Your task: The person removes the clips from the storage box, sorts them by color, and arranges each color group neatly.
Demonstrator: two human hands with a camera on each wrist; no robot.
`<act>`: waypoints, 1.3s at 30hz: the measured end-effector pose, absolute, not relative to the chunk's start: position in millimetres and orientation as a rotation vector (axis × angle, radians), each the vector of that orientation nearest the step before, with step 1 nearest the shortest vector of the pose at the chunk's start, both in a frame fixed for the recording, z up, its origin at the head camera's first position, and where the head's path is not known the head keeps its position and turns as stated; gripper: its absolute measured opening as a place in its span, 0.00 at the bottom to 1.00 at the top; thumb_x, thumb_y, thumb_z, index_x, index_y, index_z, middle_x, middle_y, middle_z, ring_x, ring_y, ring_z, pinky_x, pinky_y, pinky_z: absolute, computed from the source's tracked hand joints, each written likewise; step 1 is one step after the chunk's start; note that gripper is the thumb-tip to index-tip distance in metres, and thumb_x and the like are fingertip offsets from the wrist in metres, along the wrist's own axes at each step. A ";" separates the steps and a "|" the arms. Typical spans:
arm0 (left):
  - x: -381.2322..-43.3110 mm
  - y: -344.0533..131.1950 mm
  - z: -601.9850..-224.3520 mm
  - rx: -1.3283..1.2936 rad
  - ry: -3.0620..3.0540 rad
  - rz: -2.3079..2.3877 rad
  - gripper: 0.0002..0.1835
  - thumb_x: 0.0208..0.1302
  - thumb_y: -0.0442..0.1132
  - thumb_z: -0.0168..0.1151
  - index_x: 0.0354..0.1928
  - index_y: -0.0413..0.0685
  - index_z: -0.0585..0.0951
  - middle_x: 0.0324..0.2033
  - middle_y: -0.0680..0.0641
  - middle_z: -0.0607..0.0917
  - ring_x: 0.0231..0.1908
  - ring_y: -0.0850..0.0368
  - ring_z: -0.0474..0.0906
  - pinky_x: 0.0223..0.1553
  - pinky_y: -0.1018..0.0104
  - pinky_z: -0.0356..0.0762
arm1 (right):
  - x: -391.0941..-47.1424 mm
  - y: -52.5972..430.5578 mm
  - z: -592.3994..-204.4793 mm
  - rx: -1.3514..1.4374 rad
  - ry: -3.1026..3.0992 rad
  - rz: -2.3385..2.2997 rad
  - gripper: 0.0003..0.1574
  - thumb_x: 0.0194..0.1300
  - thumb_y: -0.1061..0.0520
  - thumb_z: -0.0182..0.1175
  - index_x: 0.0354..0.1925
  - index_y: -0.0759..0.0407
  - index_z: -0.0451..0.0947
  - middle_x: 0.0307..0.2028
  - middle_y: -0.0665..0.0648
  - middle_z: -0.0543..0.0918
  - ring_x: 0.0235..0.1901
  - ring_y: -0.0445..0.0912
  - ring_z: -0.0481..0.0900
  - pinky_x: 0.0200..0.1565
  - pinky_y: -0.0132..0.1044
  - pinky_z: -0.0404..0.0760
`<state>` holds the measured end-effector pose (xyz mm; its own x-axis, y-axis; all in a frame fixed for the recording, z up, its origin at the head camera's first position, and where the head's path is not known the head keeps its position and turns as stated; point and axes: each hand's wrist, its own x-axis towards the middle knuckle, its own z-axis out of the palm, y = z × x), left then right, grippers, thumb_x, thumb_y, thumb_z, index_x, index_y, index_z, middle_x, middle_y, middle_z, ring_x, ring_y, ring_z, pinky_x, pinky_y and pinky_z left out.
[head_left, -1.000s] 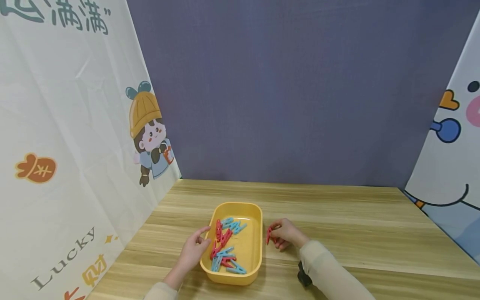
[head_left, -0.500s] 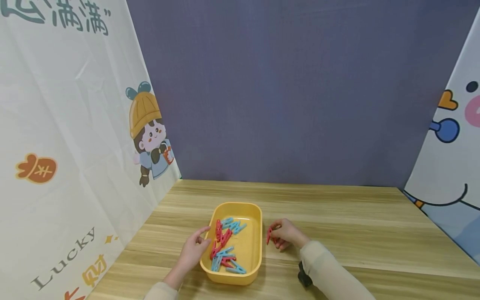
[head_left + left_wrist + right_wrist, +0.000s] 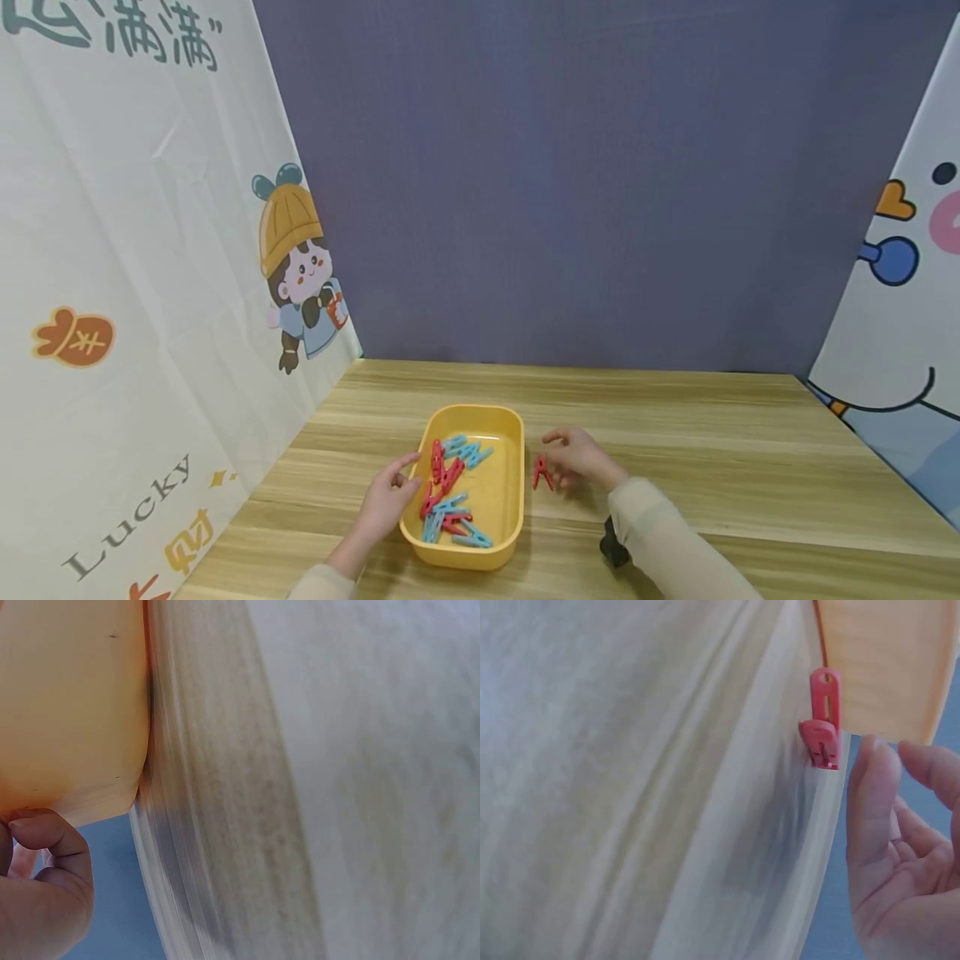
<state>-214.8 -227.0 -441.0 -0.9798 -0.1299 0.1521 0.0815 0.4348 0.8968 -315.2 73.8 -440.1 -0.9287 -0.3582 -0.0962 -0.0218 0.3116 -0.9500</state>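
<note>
A yellow plastic tub (image 3: 510, 525) holds several red clothespins (image 3: 452, 477) and light-blue clothespins (image 3: 472, 537). My left hand (image 3: 386, 500) rests at the tub's left rim, index finger and thumb spread apart in the head view. In the left wrist view, bent fingers (image 3: 56, 832) overlap the tub's wall. A single red clothespin (image 3: 542, 473) stands on its spread legs on the table, just right of the tub. Beside it my right hand (image 3: 581, 460) holds nothing. The right wrist view shows that hand's thumb and index finger parted, the red clothespin (image 3: 825, 727) left of the thumb.
The wood-grain table (image 3: 697, 467) reaches back to a dark blue-purple cloth (image 3: 570, 183). Printed white sheets with cartoon figures hang at the left (image 3: 187, 250) and right (image 3: 870, 333). A small black device (image 3: 613, 546) sits under the right sleeve.
The right hand has let go of the red clothespin, which now stands on the table. Its fingers have parted and drawn slightly right. The left hand and tub have not moved.
</note>
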 end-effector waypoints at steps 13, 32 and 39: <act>-215.1 -227.0 -441.3 0.044 -2.481 -1.593 0.21 0.61 0.31 0.56 0.57 0.37 0.72 0.24 0.48 0.69 0.20 0.60 0.63 0.18 0.73 0.63 | -317.9 75.5 -426.3 -0.494 2.333 -1.667 0.25 0.60 0.66 0.55 0.55 0.74 0.66 0.27 0.62 0.77 0.16 0.44 0.73 0.17 0.33 0.72; -213.7 -225.7 -439.3 0.028 -2.474 -1.586 0.20 0.61 0.30 0.56 0.56 0.36 0.72 0.23 0.48 0.68 0.20 0.60 0.63 0.18 0.73 0.62 | -301.0 53.7 -389.7 -0.619 2.368 -1.655 0.23 0.60 0.63 0.57 0.53 0.72 0.70 0.28 0.65 0.77 0.23 0.60 0.77 0.22 0.41 0.78; -212.7 -226.0 -439.2 0.015 -2.483 -1.575 0.20 0.61 0.31 0.56 0.56 0.36 0.72 0.23 0.48 0.69 0.19 0.60 0.63 0.17 0.72 0.62 | -297.7 41.9 -385.0 -0.629 2.332 -1.660 0.23 0.60 0.62 0.59 0.53 0.68 0.71 0.30 0.63 0.75 0.21 0.49 0.76 0.24 0.44 0.78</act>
<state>-212.7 -226.0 -439.2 -0.9799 -0.1156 0.1628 0.0980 0.4320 0.8965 -297.7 41.9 -385.0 -0.8867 -0.4564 0.0739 -0.2191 0.2740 -0.9364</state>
